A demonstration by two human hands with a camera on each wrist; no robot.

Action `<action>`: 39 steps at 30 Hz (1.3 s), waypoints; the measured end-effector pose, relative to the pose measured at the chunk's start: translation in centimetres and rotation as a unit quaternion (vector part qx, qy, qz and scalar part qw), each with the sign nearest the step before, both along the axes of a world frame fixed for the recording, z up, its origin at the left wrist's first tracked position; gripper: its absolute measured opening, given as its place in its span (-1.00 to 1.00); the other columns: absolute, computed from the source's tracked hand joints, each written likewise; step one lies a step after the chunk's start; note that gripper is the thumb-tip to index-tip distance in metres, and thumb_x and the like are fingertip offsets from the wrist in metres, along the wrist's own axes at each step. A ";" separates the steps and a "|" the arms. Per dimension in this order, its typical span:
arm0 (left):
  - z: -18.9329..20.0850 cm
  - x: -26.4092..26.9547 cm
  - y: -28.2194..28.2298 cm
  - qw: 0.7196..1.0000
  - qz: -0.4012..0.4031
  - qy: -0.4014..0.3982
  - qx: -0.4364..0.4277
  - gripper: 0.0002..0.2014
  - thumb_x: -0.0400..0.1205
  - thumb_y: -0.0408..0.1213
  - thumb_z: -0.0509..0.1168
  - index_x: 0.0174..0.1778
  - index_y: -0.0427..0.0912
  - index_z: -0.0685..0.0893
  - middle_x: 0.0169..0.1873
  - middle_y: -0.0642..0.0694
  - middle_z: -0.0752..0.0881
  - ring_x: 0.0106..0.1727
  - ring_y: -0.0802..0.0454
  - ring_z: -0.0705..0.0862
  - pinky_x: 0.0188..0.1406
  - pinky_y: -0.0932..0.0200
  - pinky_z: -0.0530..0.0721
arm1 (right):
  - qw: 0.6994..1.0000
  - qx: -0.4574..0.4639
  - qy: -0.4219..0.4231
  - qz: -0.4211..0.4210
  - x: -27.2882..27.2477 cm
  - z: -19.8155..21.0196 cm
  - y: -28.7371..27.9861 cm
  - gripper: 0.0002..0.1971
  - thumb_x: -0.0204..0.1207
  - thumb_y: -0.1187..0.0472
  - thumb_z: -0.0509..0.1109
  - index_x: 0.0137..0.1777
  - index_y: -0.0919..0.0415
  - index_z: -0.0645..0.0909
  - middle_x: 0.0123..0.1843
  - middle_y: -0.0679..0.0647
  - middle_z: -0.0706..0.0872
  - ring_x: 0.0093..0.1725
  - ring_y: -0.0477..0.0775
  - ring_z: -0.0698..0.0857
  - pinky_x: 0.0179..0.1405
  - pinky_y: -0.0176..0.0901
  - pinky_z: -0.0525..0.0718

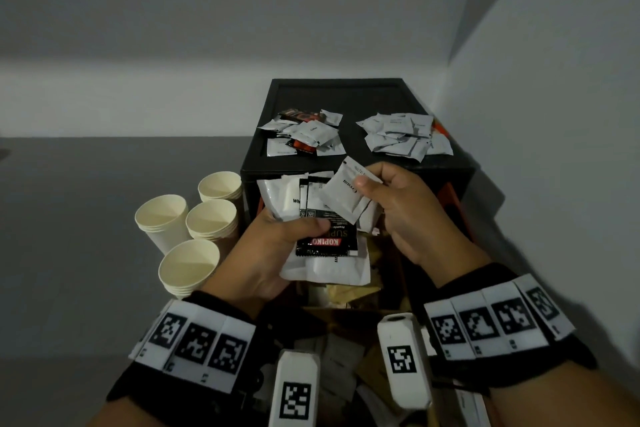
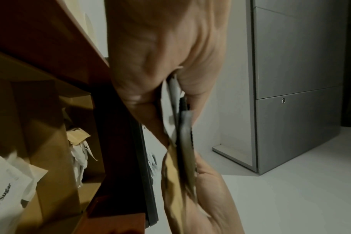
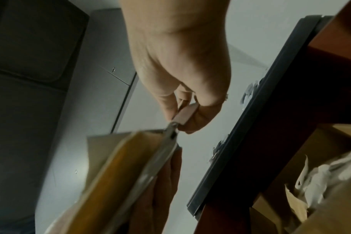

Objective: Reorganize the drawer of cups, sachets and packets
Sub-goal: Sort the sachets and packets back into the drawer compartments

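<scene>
My left hand (image 1: 277, 246) grips a fanned bundle of packets (image 1: 322, 246) over the open drawer (image 1: 349, 291): white ones and a black Kopiko sachet on top. My right hand (image 1: 388, 204) pinches a white creamer sachet (image 1: 343, 198) by its upper corner, just above the bundle. In the left wrist view the bundle (image 2: 182, 142) shows edge-on between thumb and fingers. The right wrist view shows my fingertips (image 3: 192, 117) pinching the sachet edge. Two heaps of sachets lie on the black cabinet top (image 1: 349, 97): a mixed heap (image 1: 304, 135) on the left and a white heap (image 1: 405, 137) on the right.
Several stacks of cream paper cups (image 1: 190, 229) stand on the grey surface left of the drawer. A white wall (image 1: 554, 114) closes in on the right. More brown and white packets (image 2: 8, 186) lie in the drawer's compartments. A grey cabinet (image 2: 297, 79) stands behind.
</scene>
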State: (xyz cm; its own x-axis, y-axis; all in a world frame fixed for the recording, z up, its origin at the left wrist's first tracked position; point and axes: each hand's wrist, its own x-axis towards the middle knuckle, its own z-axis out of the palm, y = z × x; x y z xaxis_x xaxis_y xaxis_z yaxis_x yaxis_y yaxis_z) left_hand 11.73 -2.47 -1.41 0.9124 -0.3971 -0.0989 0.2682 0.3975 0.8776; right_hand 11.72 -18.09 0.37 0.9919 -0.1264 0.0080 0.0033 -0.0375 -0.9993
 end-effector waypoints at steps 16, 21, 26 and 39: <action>-0.8 1.1 0.9 0.998 0.049 0.023 -0.014 -0.68 0.45 -0.64 0.25 0.03 -0.23 0.68 -0.20 -0.19 0.82 -0.25 -0.09 0.81 -0.38 0.01 0.78 | 0.984 0.148 0.087 -0.058 0.8 -0.1 -0.9 -0.79 0.72 0.22 0.11 0.18 0.28 0.52 0.15 0.29 0.67 0.00 0.24 0.69 0.02 0.28 0.67; -1.0 1.2 0.9 0.999 0.038 0.019 -0.014 -0.63 0.30 -0.57 0.31 0.01 -0.22 0.67 -0.19 -0.19 0.82 -0.24 -0.09 0.81 -0.32 -0.01 0.80 | 0.977 0.184 0.094 -0.060 0.9 0.1 -1.0 -0.80 0.72 0.19 0.09 0.15 0.27 0.50 -0.05 0.22 0.67 -0.17 0.15 0.70 -0.38 0.06 0.73; -1.2 1.4 0.9 0.999 0.041 0.019 -0.017 -0.61 0.29 -0.55 0.31 0.04 -0.22 0.67 -0.15 -0.20 0.81 -0.20 -0.11 0.81 -0.25 -0.04 0.80 | 0.977 0.182 0.103 -0.046 1.1 0.1 -0.9 -0.82 0.72 0.21 0.11 0.15 0.26 0.50 0.16 0.29 0.64 -0.06 0.20 0.71 -0.32 0.10 0.75; -0.7 2.8 1.5 0.992 0.119 0.022 -0.041 -0.64 0.52 -0.67 0.20 0.13 -0.23 0.64 -0.15 -0.19 0.81 -0.23 -0.08 0.81 -0.42 0.05 0.77 | 0.979 -0.131 0.005 -0.157 10.1 3.0 0.4 -0.91 0.70 0.17 0.12 0.09 0.16 0.40 -0.21 -0.04 0.46 -0.31 -0.13 0.42 -0.43 -0.28 0.35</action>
State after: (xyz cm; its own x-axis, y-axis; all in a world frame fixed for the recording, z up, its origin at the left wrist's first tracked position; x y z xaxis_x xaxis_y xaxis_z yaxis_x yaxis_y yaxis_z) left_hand 14.48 -0.97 -2.10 0.9767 -0.1792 -0.1180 0.1962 0.5236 0.8290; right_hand 21.86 -17.64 3.38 0.9051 -0.4192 0.0712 -0.0589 -0.2894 -0.9554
